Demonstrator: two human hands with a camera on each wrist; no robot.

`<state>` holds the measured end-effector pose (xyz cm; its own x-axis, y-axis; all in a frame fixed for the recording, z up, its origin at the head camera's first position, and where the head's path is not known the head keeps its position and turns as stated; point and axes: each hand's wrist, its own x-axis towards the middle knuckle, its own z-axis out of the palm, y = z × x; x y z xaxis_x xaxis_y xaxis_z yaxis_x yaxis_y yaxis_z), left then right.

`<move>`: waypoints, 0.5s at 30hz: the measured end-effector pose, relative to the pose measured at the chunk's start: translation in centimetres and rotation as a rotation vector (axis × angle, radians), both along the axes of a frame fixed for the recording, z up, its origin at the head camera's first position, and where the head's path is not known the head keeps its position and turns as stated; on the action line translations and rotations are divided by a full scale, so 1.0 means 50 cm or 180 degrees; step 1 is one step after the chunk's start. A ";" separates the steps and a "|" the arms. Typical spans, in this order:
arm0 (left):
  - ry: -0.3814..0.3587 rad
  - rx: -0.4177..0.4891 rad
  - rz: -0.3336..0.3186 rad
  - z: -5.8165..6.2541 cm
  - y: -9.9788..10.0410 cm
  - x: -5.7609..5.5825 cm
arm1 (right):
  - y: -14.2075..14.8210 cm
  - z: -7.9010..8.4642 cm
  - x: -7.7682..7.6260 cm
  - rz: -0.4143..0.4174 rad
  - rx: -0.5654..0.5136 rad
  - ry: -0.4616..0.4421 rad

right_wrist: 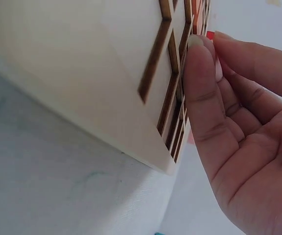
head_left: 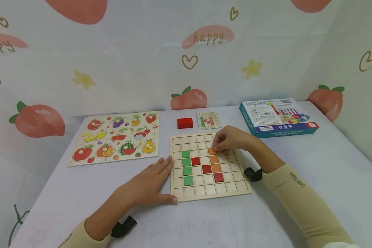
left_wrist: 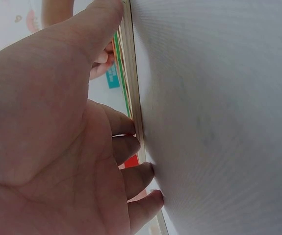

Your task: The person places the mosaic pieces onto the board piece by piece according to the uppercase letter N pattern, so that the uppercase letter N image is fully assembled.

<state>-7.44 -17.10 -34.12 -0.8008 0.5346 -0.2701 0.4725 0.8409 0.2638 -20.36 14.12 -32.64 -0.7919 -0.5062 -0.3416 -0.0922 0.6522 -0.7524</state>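
A wooden grid board (head_left: 210, 197) lies on the table with square cells. Four-sided green tiles (head_left: 186, 162) form a column at its left, red tiles (head_left: 206, 169) run diagonally, and orange tiles (head_left: 216, 167) stand in a column. My right hand (head_left: 230, 139) has its thumb and index fingertips at the topmost orange tile (head_left: 211, 151), pinching at its edge and partly covering it. In the right wrist view, the other fingers (right_wrist: 243, 105) are curled behind the thumb. My left hand (head_left: 152, 181) lies with extended fingers against the board's left edge, thumb at the near corner.
Behind the board are a red block (head_left: 185, 123) and a small pattern card (head_left: 208, 120) showing a coloured grid. A fruit puzzle board (head_left: 111, 137) lies at the left. At the back right is a boxed toy set (head_left: 279, 117). A printed cloth (head_left: 136, 51) hangs behind the table.
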 end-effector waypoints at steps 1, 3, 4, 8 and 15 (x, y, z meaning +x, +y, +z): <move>-0.0003 -0.0001 0.0000 0.000 0.000 0.000 | 0.000 0.000 0.002 -0.0012 -0.0009 -0.0005; 0.0002 -0.0011 -0.0007 0.001 0.000 0.000 | 0.001 0.001 0.007 -0.0029 -0.0047 -0.0024; 0.0003 -0.0016 -0.0010 0.002 0.000 -0.001 | 0.002 0.001 0.009 -0.0027 -0.0062 -0.0019; 0.0007 -0.0025 -0.0023 0.002 -0.001 -0.001 | 0.006 0.005 0.019 0.0005 -0.0116 0.0023; -0.0032 -0.0008 -0.0039 0.001 0.000 -0.001 | 0.035 0.007 0.038 0.0044 -0.0048 0.0293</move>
